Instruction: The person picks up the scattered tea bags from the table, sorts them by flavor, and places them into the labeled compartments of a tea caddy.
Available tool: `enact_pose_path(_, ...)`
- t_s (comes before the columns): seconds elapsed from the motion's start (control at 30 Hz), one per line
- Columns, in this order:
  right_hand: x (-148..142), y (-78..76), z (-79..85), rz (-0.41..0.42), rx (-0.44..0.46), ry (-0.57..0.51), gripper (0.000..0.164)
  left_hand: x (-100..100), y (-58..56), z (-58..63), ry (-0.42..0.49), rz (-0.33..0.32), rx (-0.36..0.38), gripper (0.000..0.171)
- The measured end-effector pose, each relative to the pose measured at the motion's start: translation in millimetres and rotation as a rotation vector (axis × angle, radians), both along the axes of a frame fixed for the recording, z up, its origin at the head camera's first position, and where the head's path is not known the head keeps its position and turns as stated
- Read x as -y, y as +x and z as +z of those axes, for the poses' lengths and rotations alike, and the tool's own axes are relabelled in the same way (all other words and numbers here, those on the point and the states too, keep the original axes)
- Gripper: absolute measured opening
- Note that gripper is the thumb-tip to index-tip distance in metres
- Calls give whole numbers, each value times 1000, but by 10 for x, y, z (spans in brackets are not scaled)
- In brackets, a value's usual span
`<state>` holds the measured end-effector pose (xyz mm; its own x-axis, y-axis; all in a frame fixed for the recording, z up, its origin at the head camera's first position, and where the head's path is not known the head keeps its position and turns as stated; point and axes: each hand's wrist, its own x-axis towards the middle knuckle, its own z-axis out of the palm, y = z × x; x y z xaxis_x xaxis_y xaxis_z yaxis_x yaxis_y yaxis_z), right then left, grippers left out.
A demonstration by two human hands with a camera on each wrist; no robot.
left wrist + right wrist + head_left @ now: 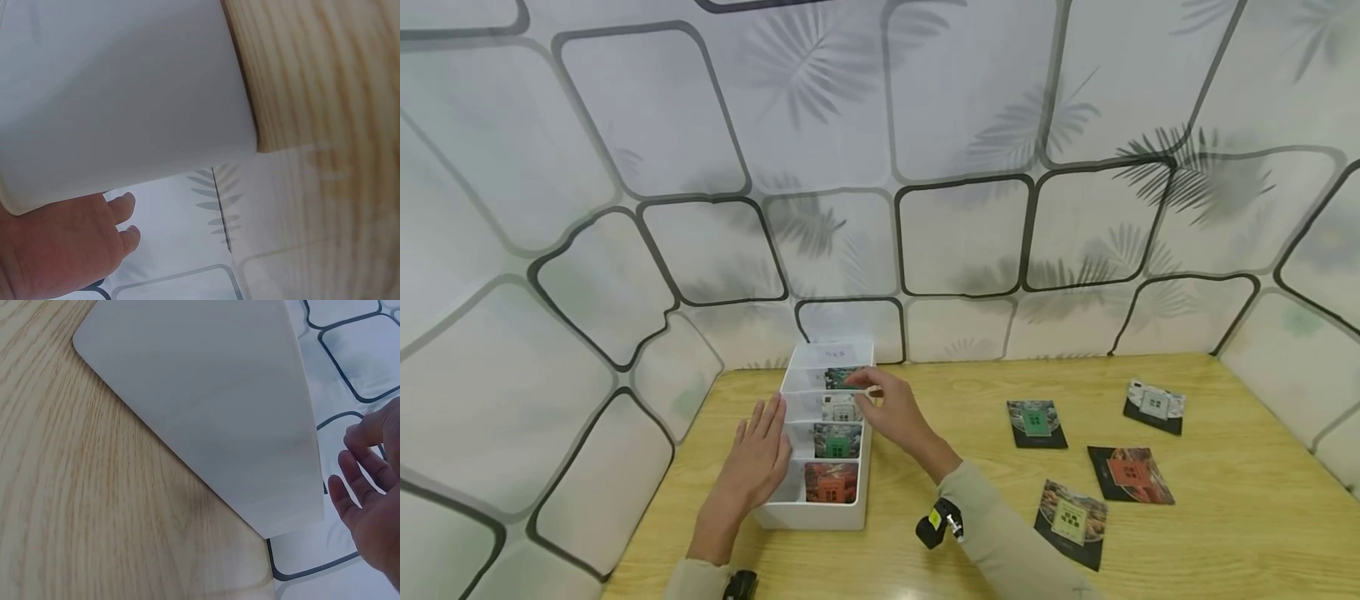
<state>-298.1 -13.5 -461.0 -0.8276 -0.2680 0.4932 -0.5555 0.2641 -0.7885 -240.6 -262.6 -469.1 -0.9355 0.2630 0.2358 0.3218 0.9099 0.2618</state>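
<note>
Resting the left hand (752, 458) along the left rim of the white organizer (812, 517), extending its fingers without grasping anything. Reaching the right hand (898, 414) over the opposite side, bending thumb and forefinger at a dark green packet (837, 378) in the second compartment from the back. Covering that packet's right part, so being unable to tell whether pinching it or merely touching it. Showing, compartment by compartment toward the front, a pale packet (841, 409), a green-labelled packet (837, 443) and a red packet (831, 483), hiding their lower edges behind dividers. Spreading four loose packets (1130, 473) on the table (955, 533) to the right, blurring their small print. Blocking the compartments in both wrist views with blank outer walls, cutting off the right hand at the frame's edge.
</note>
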Motion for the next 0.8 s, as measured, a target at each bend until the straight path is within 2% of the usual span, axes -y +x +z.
enact_pose_path(0.3, -183, 112, 59, -30, 10, 3, 26, -2, -19, 5, -1, -1, 9, 55)
enact_pose_path(0.5, -377, 188, 89, -71, -8, 4, 32, -15, -47, 4, -6, -10, 2, 55)
enact_pose_path(0.8, -699, 350, 132, -108, 16, 43, 34, -5, -47, -8, -12, -8, -3, 55)
